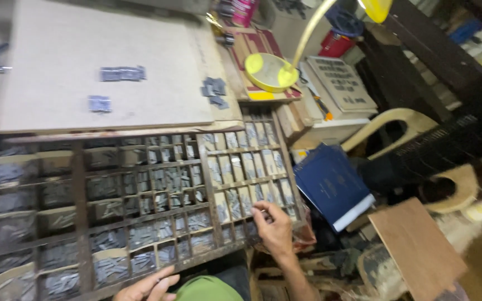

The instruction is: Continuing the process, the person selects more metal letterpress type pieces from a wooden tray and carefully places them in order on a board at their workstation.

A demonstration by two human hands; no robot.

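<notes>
A wooden type case with many small compartments of grey metal type lies in front of me. My right hand reaches into the compartments at its lower right corner, fingers curled over the type; whether it holds a piece cannot be told. My left hand rests at the case's front edge, fingers loosely apart, holding nothing. A flat board covers the top of the case, with small groups of metal type on it.
A yellow desk lamp base stands behind the case. A blue book lies to the right, beside a cream plastic chair and a brown board. A red container sits at the back.
</notes>
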